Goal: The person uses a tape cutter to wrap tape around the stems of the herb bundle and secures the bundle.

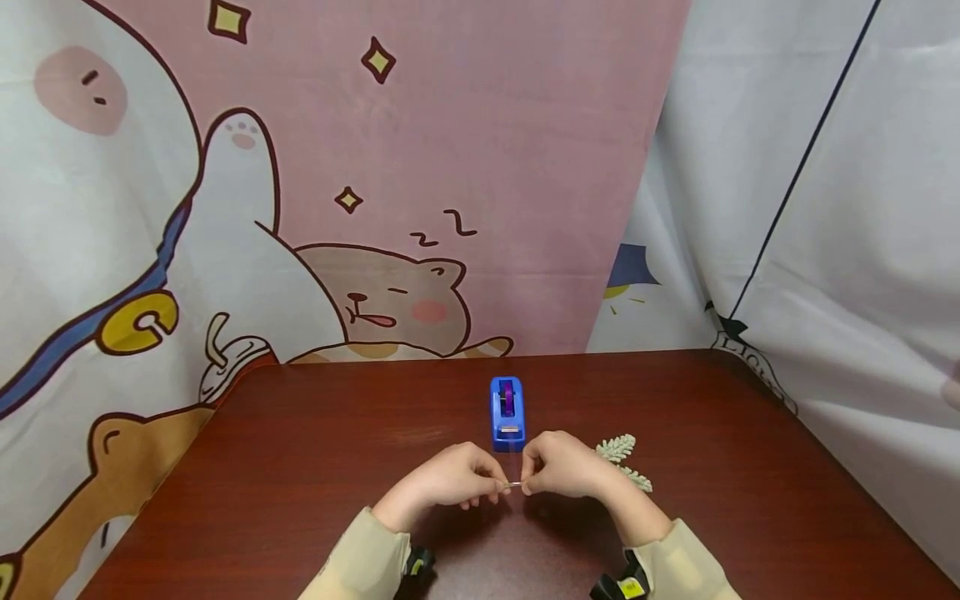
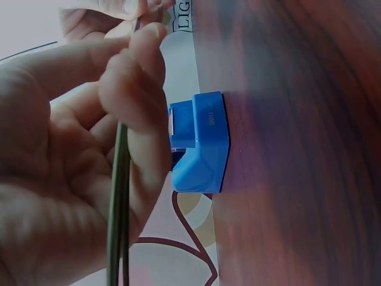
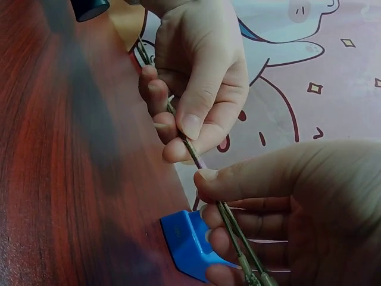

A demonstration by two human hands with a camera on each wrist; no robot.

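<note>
Two thin green plant stems (image 3: 238, 239) run side by side between both hands. My left hand (image 1: 460, 475) pinches them between thumb and fingers, and in the left wrist view the stem ends (image 2: 117, 208) pass across the palm. Close beside it, my right hand (image 1: 566, 467) grips the same stems between thumb and forefinger. A short shiny length shows between the fingertips, perhaps wrapped in clear tape. Pale green leaves (image 1: 617, 448) on the stems stick out past the right hand. Just beyond the hands stands a blue tape dispenser (image 1: 507, 446) with a purple core.
A dark reddish-brown wooden table (image 1: 322, 467) lies under the hands. Behind it hangs a pink and white cartoon cloth (image 1: 525, 167), with a white cloth (image 1: 847, 250) on the right side. Black wrist devices (image 1: 628, 581) sit at the sleeve cuffs.
</note>
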